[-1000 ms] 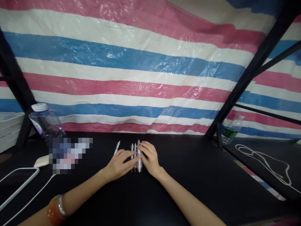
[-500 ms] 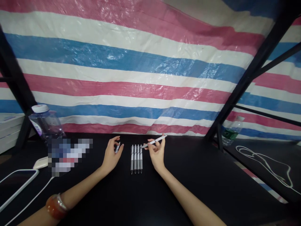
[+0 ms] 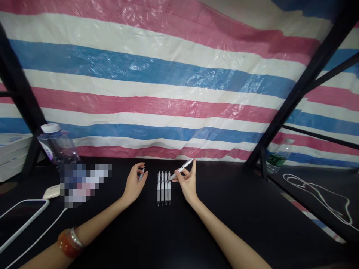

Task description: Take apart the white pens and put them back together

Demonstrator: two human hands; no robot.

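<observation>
Several white-and-grey click pens (image 3: 164,188) lie side by side in a neat row on the black table, between my two hands. My right hand (image 3: 188,184) is closed on another click pen (image 3: 182,169), which slants with its grey end down toward the row's right side. My right index fingertip rests at this pen's upper end. Left of the row, my left hand (image 3: 134,185) curls its thumb and fingers around a white-and-grey pen (image 3: 142,174), mostly hidden behind the thumb. A silver and an orange-brown bangle (image 3: 69,243) circle my left wrist.
To the left are a large clear bottle (image 3: 58,145), white boxes (image 3: 14,153), a phone (image 3: 24,216), a white case (image 3: 52,192) and a blurred patch. Right, beyond a black frame post (image 3: 291,101), stand a green-labelled bottle (image 3: 277,158) and a white cable (image 3: 322,194). A striped sheet hangs behind.
The pen in my right hand has tilted more steeply, and my index finger has moved onto its upper end. My left hand has hardly moved. The whole view has shifted slightly.
</observation>
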